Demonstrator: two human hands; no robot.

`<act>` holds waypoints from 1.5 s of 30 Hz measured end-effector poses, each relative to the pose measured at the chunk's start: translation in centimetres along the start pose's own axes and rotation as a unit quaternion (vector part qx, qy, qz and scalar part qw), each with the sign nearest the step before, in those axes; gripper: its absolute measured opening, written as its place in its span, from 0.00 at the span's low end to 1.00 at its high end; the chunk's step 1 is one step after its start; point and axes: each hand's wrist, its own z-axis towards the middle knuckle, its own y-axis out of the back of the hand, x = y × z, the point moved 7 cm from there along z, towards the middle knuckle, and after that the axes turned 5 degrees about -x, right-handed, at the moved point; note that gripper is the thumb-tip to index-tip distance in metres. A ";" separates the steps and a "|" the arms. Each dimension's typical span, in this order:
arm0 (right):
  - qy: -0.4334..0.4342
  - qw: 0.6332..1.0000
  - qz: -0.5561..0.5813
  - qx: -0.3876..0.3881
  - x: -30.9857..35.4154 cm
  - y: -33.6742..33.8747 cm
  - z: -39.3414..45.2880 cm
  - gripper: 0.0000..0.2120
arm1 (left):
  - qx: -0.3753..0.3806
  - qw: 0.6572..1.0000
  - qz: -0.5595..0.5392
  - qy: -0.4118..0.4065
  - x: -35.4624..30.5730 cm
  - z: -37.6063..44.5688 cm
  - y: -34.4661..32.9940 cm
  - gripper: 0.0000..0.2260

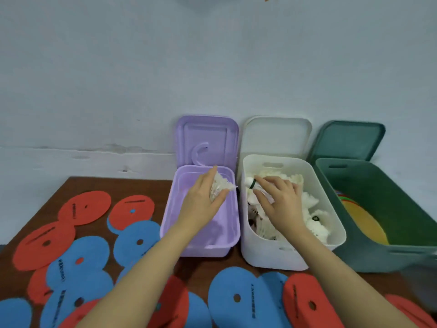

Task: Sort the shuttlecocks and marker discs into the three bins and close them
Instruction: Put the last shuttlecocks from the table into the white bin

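**Both hands on shuttlecocks over open bins**

Left hand (203, 197) grips a shuttlecock (220, 188) over the purple bin (170, 223); its cork is hidden, orientation unclear. Right hand (279, 197) pinches a second shuttlecock (251, 184) in the white bin (335, 223), cork pointing left, long axis roughly level. Green bin (378, 259) cut off at right.

Two bare forearms enter from about 6 o'clock, reaching toward 12. Neither carries a sleeve, watch, band or glove anywhere in view. The bare left hand (203, 197) and the bare right hand (279, 200) show no rings, and the fingernails look short and unpainted.
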 end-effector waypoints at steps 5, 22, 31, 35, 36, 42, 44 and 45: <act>-0.083 0.996 -0.036 0.027 -9.8 2.8 -1.3 0.13 | 0.052 0.998 0.022 -0.016 -5.7 0.9 -8.5 0.27; -0.103 0.985 -0.047 0.134 -18.2 -4.1 6.2 0.15 | 0.063 0.974 0.203 -0.080 -7.0 10.3 -18.6 0.25; -0.079 0.923 -0.075 0.369 -19.2 -7.5 1.9 0.25 | 0.199 0.927 0.315 -0.039 -2.9 8.4 -20.3 0.27; -0.077 0.948 -0.052 0.305 -18.0 -6.0 2.8 0.26 | 0.140 0.941 0.306 -0.043 -4.3 7.9 -18.2 0.27; -0.069 0.956 -0.053 0.282 -17.5 -5.2 3.0 0.26 | 0.128 0.944 0.300 -0.042 -4.8 7.6 -17.7 0.27; -0.053 0.984 -0.003 0.173 -14.0 0.1 2.2 0.18 | 0.091 0.954 0.279 -0.058 -7.5 4.5 -14.3 0.24; -0.040 0.990 0.005 0.137 -12.6 1.9 1.0 0.16 | 0.091 0.955 0.276 -0.061 -8.2 3.1 -13.5 0.23; -0.032 0.992 0.004 0.125 -12.0 2.6 0.1 0.17 | 0.092 0.955 0.275 -0.062 -8.5 2.3 -13.1 0.23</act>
